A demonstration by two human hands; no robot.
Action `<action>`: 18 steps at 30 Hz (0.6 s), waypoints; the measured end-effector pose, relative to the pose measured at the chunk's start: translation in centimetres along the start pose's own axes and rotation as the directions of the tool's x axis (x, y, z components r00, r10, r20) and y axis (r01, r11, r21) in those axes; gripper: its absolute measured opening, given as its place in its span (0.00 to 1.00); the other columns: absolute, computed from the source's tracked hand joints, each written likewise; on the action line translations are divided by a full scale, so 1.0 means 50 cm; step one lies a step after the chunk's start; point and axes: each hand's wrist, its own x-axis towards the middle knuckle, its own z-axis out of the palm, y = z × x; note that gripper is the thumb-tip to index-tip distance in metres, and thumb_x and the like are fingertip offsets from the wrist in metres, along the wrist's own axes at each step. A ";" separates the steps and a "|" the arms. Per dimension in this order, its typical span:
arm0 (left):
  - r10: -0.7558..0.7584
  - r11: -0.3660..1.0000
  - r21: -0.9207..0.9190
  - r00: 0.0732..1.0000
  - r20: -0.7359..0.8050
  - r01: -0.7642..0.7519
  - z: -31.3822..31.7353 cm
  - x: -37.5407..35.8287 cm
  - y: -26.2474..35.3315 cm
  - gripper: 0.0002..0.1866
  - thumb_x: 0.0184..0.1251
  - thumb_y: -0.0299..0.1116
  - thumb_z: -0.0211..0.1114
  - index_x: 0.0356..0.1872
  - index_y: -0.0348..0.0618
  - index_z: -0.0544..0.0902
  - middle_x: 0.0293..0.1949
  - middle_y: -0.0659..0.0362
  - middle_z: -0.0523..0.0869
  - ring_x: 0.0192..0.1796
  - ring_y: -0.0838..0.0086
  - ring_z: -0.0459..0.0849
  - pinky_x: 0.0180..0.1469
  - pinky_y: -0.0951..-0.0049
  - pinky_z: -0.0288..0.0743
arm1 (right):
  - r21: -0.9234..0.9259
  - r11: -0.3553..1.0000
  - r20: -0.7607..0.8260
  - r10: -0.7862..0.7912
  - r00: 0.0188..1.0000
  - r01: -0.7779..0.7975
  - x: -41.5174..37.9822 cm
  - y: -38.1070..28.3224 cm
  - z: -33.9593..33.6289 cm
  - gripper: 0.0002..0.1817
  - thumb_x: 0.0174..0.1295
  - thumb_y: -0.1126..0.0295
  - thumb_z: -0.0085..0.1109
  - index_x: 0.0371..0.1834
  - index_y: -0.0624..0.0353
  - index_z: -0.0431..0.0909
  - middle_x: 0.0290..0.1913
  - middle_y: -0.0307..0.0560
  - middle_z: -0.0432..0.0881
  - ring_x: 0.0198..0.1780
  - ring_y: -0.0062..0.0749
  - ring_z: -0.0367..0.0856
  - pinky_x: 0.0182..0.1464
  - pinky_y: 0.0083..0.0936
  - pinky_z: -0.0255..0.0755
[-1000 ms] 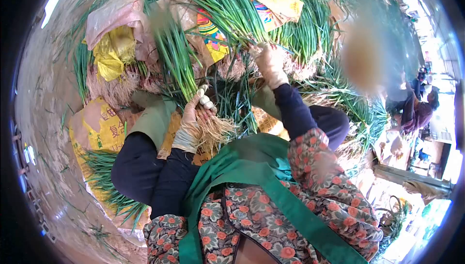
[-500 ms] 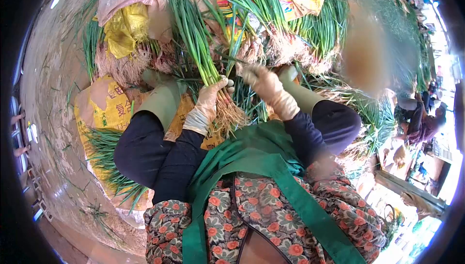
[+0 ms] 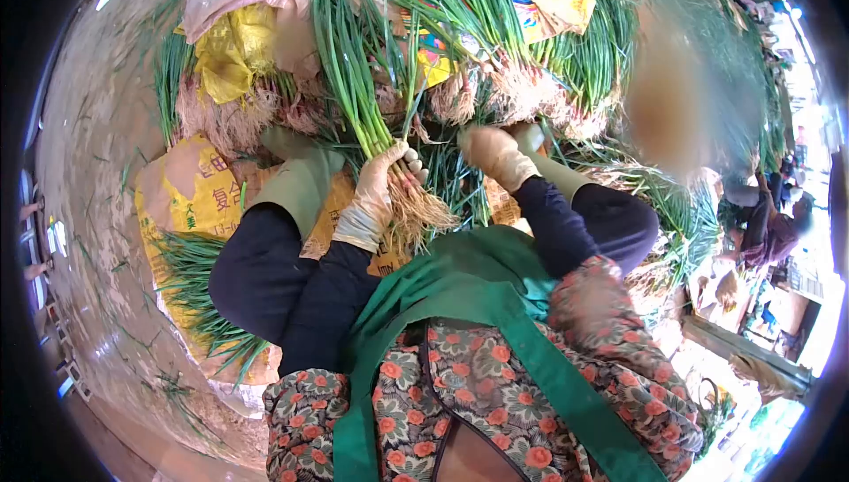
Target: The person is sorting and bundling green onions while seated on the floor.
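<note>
My left hand, in a pale glove, is closed round a bunch of green onions. Their leaves point up and away from me, and the stringy roots hang out below the fist. To the right, apart from the bunch, is my gloved right hand, near my right boot. Motion blurs its fingers, so I cannot make out whether it holds anything. Loose green leaves lie on the ground between my legs.
Large piles of rooted green onions lie ahead, with a yellow sack on those at left. More green onions rest on a printed sack beside my left knee. A person sits far right.
My right hand has moved slightly right and down, away from the bunch. My left hand keeps its hold in almost the same place.
</note>
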 end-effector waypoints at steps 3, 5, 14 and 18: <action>-0.043 0.988 -0.143 0.993 0.108 0.059 0.029 -0.013 0.013 0.08 0.62 0.34 0.58 0.34 0.39 0.75 0.25 0.60 0.78 0.30 0.72 0.79 0.40 0.66 0.77 | 0.620 0.768 0.528 -0.258 0.809 -0.159 -0.058 -0.042 -0.096 0.12 0.50 0.62 0.56 0.28 0.60 0.80 0.30 0.52 0.81 0.34 0.41 0.80 0.38 0.34 0.71; -0.052 0.981 -0.175 0.986 0.159 0.080 0.017 -0.011 0.017 0.08 0.63 0.33 0.57 0.38 0.41 0.74 0.27 0.61 0.78 0.30 0.73 0.78 0.40 0.65 0.75 | 0.532 0.837 0.497 -0.190 0.847 -0.124 -0.004 -0.037 -0.177 0.18 0.56 0.56 0.52 0.32 0.63 0.78 0.33 0.57 0.80 0.34 0.51 0.78 0.39 0.37 0.71; 0.151 0.980 0.133 0.988 -0.019 -0.147 -0.009 0.001 0.035 0.20 0.61 0.38 0.59 0.51 0.39 0.73 0.38 0.55 0.82 0.32 0.70 0.81 0.35 0.70 0.77 | 0.953 0.236 0.103 0.343 0.934 -0.192 0.045 -0.095 -0.183 0.20 0.60 0.54 0.51 0.39 0.63 0.75 0.31 0.55 0.80 0.36 0.45 0.80 0.39 0.33 0.72; 0.035 0.997 0.068 0.994 -0.099 -0.029 0.016 -0.002 0.008 0.17 0.59 0.39 0.60 0.45 0.39 0.76 0.32 0.57 0.83 0.25 0.74 0.80 0.28 0.74 0.77 | 0.888 0.441 -0.169 0.043 0.985 0.134 0.024 -0.151 -0.022 0.19 0.63 0.54 0.49 0.40 0.62 0.75 0.26 0.44 0.75 0.27 0.31 0.73 0.35 0.27 0.71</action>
